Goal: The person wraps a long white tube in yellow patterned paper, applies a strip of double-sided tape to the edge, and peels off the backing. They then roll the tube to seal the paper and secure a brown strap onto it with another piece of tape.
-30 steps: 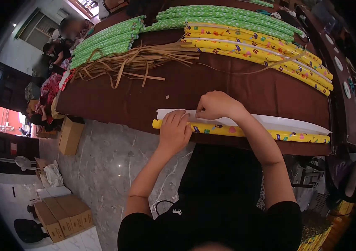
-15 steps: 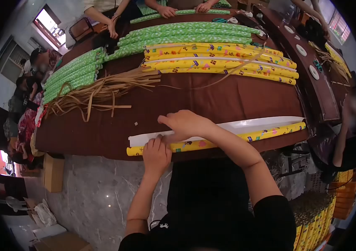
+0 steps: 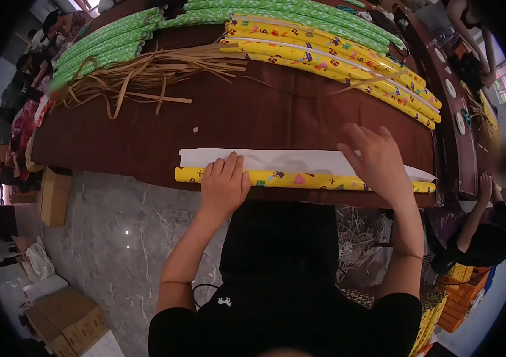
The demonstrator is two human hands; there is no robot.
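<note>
A roll of yellow printed wrapping paper point(image 3: 300, 179) lies along the table's near edge, its loose flap showing the white underside point(image 3: 282, 157) behind the rolled part. My left hand point(image 3: 225, 183) lies flat across the roll near its left end, fingers stretched forward onto the white flap. Over the right part of the same roll, my right hand point(image 3: 376, 159) is raised, with its fingers apart and nothing in them. It overlaps the flap and the dark tablecloth in this view.
Further back lie several yellow wrapping paper rolls point(image 3: 330, 62) and green rolls point(image 3: 107, 50). A bundle of flat brown strips point(image 3: 146, 74) spreads at the left. White tape rolls point(image 3: 450, 89) sit on the right-hand table, beside which a person point(image 3: 482, 238) is seated. Cardboard boxes point(image 3: 68, 318) stand on the floor.
My right hand has moved right along the roll, away from my left hand, and lifted. My left hand stays near the roll's left end. The view has tilted down.
</note>
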